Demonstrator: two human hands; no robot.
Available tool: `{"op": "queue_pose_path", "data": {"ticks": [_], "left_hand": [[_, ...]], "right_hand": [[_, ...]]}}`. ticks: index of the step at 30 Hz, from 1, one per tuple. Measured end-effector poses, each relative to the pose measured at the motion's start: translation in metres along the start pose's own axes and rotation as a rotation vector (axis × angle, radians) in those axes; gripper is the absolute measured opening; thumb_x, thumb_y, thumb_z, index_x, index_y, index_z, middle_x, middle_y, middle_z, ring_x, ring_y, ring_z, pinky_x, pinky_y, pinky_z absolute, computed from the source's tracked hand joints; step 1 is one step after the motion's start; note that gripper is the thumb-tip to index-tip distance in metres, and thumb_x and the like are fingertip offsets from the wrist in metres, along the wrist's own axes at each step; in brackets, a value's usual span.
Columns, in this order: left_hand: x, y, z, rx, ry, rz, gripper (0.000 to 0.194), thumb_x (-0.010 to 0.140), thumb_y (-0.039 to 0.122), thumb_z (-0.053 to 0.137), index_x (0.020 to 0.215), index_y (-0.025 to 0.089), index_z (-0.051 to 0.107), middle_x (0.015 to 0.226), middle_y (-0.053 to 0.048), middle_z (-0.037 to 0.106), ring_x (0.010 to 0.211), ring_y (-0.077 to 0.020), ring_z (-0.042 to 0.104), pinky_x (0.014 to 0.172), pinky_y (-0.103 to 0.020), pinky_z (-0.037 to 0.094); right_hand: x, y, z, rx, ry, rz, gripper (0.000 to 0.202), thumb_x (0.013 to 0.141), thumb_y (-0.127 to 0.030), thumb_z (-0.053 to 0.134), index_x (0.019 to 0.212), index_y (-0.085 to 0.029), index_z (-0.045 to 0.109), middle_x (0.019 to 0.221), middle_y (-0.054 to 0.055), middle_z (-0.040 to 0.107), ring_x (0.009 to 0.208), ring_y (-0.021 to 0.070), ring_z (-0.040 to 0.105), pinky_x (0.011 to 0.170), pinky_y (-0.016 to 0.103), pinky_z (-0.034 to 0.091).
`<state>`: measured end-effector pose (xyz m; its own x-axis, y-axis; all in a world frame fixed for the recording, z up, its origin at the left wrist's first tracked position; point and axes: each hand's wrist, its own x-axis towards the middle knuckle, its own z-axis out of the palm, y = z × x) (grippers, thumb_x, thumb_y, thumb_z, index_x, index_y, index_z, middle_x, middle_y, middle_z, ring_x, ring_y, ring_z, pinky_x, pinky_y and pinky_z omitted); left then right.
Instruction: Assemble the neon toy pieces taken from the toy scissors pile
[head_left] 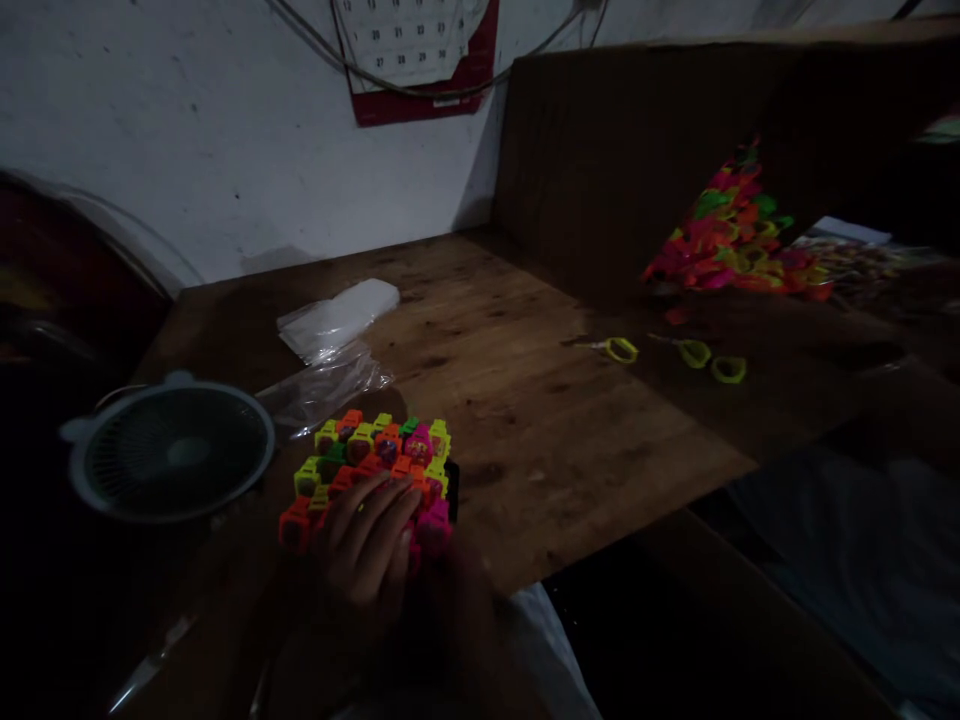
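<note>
Several bright toy watches [386, 445] in pink, orange, yellow and green lie packed in rows at the table's near edge. Over the front rows rests my left hand [371, 535], its fingers bent and close together on the watches; what they grip, if anything, is hidden. My right hand [457, 575] is a dark blur at the near right corner of the rows, and its fingers cannot be made out. Part of a black object [452, 488] shows along the right side of the watches.
Clear plastic bags [337, 320] lie behind the watches, and a round fan [180, 450] is at the left. Yellow pieces [694, 352] lie to the right on the wooden table [540, 420]. Farther back are a colourful pile [742, 240] and a cardboard box [585, 170].
</note>
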<state>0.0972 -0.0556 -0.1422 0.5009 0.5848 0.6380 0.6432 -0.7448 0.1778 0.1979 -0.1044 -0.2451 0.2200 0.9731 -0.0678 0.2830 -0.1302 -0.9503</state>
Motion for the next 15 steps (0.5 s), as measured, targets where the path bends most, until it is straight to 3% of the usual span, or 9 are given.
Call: {"op": "queue_pose_path", "data": {"ticks": [4, 7, 9, 11, 12, 14, 15], "left_hand": [[0.008, -0.002, 0.007, 0.012, -0.056, 0.073, 0.039, 0.085, 0.018, 0.054, 0.124, 0.016, 0.054, 0.127, -0.009, 0.059, 0.124, -0.0282, 0.045, 0.101, -0.047, 0.039], [0.009, -0.008, 0.014, 0.092, -0.101, 0.133, 0.038, 0.082, 0.027, 0.061, 0.119, 0.021, 0.057, 0.127, -0.005, 0.059, 0.124, -0.0307, 0.044, 0.1, -0.049, 0.037], [0.007, -0.013, 0.021, 0.096, -0.084, 0.14, 0.039, 0.082, 0.026, 0.059, 0.12, 0.022, 0.057, 0.127, -0.004, 0.059, 0.124, -0.029, 0.045, 0.099, -0.046, 0.038], [0.004, -0.017, 0.028, 0.085, -0.056, 0.129, 0.04, 0.083, 0.026, 0.056, 0.122, 0.022, 0.056, 0.126, -0.004, 0.06, 0.121, -0.0277, 0.047, 0.099, -0.044, 0.038], [0.003, -0.018, 0.031, 0.08, -0.039, 0.121, 0.041, 0.083, 0.029, 0.055, 0.123, 0.021, 0.055, 0.125, -0.005, 0.06, 0.12, -0.0278, 0.049, 0.099, -0.044, 0.037], [0.002, -0.016, 0.035, 0.081, 0.011, 0.105, 0.048, 0.081, 0.038, 0.057, 0.125, 0.019, 0.054, 0.121, -0.007, 0.063, 0.115, -0.0291, 0.051, 0.098, -0.046, 0.037], [0.003, -0.014, 0.035, 0.087, 0.043, 0.086, 0.052, 0.08, 0.04, 0.059, 0.126, 0.017, 0.052, 0.118, -0.009, 0.064, 0.113, -0.0296, 0.052, 0.098, -0.047, 0.037]], "right_hand": [[0.002, 0.008, 0.005, 0.025, -0.095, 0.019, 0.026, 0.089, -0.023, 0.044, 0.096, -0.022, 0.069, 0.084, 0.006, 0.069, 0.081, 0.0192, 0.064, 0.068, 0.027, 0.051], [0.009, 0.012, -0.013, 0.008, -0.161, -0.005, 0.018, 0.085, -0.026, 0.053, 0.094, -0.026, 0.069, 0.08, 0.003, 0.069, 0.078, 0.0192, 0.065, 0.064, 0.025, 0.051], [0.027, 0.01, -0.042, -0.005, -0.177, -0.042, 0.018, 0.081, -0.029, 0.059, 0.096, -0.025, 0.068, 0.081, 0.001, 0.07, 0.076, 0.0188, 0.066, 0.063, 0.025, 0.051], [0.058, 0.001, -0.087, -0.087, -0.115, -0.036, 0.024, 0.081, -0.031, 0.06, 0.102, -0.021, 0.066, 0.083, 0.002, 0.071, 0.075, 0.018, 0.067, 0.063, 0.023, 0.051], [0.079, -0.006, -0.112, -0.153, -0.047, -0.009, 0.028, 0.083, -0.032, 0.058, 0.107, -0.019, 0.064, 0.085, 0.003, 0.071, 0.076, 0.0179, 0.067, 0.064, 0.023, 0.051], [0.126, -0.025, -0.161, -0.514, 0.257, 0.186, 0.031, 0.089, -0.03, 0.049, 0.115, -0.016, 0.059, 0.088, 0.006, 0.071, 0.081, 0.0168, 0.067, 0.069, 0.022, 0.05], [0.151, -0.034, -0.182, -0.594, 0.345, 0.249, 0.036, 0.092, -0.028, 0.043, 0.121, -0.011, 0.054, 0.096, 0.012, 0.07, 0.088, 0.0197, 0.067, 0.074, 0.025, 0.05]]}}
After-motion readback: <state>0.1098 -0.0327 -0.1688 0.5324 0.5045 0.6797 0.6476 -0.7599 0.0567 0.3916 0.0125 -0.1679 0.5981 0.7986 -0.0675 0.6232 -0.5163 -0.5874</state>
